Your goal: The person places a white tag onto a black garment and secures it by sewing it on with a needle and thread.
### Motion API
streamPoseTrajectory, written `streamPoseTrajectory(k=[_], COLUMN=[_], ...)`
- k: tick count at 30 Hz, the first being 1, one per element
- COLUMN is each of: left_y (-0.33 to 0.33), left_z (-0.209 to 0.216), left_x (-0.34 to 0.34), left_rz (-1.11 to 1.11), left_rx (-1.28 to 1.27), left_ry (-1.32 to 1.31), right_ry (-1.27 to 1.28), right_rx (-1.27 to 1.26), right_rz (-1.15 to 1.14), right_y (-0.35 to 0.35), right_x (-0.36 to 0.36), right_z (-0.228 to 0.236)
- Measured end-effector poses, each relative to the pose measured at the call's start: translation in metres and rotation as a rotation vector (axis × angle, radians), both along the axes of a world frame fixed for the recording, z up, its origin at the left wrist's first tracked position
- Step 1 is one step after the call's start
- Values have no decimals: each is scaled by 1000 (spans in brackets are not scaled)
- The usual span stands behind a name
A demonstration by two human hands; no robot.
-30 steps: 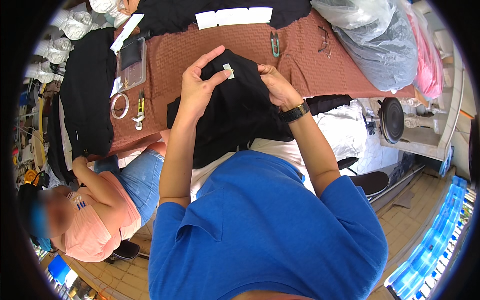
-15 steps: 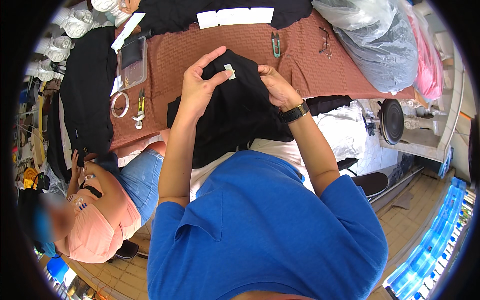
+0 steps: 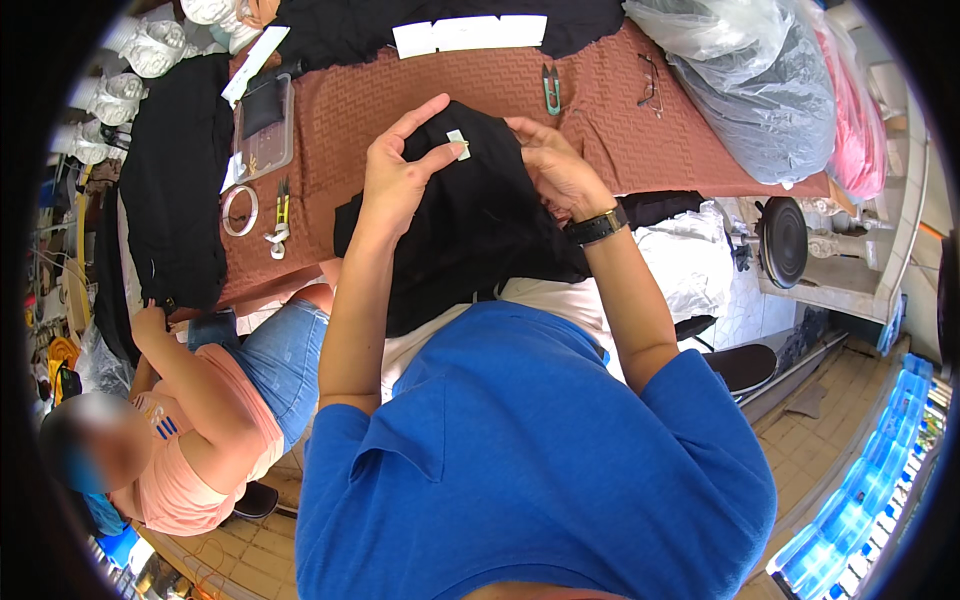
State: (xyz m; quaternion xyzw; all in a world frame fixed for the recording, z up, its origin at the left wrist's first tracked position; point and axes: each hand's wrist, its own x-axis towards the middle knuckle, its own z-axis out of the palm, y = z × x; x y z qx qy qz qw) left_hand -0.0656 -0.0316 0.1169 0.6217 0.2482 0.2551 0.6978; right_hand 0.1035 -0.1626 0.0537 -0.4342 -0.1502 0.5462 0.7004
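Brown patterned cloth (image 3: 340, 100) covers the table across the top of my view, with clear plastic bags (image 3: 760, 100) heaped at the far right and dark fabric (image 3: 180, 180) draped down the left side. Black cloth (image 3: 470, 220) is what I have between the two hands, raised at the table's near edge and hanging down over the lap. My left hand (image 3: 398, 175) grips its upper left part: thumb in front, tip against a small pale tag (image 3: 457, 139), forefinger stretched out along the top edge. My right hand (image 3: 560, 170) is at the cloth's right edge, fingers loosely bent; I cannot tell whether they pinch it.

From here, the left hand's remaining fingers are lost behind the cloth, and some of the right hand's are tucked out of sight. Folds run together in the black, so I can't make out the cloth's full shape. More black fabric (image 3: 345, 35) is cut off at the top of the view. At the left, a co-worker's hand (image 3: 150, 322) touches the draped fabric, too small for me to see what it holds.

As for labels, the thumb covers part of the tag, and any writing on it is too small to read. Blue marks (image 3: 165, 429) on the co-worker's shirt are equally unclear.
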Motion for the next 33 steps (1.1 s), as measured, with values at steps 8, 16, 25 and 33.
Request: streamPoseTrajectory(k=[8,16,25,33], left_y=[3,1,4,0], left_z=[-2,2,-4,4], left_x=[4,7,-2,2], left_rz=[-6,2,46,14], left_rx=[30,108,108,76], left_ry=[2,76,74,10], right_ry=[-971,-1327,-1016,-1064], right_rx=[183,249,615,297], right_rz=[-192,-252,-513,-352], right_y=[6,13,-40,-70], right_x=[-25,-27,3,-3], right_z=[57,65,160,169])
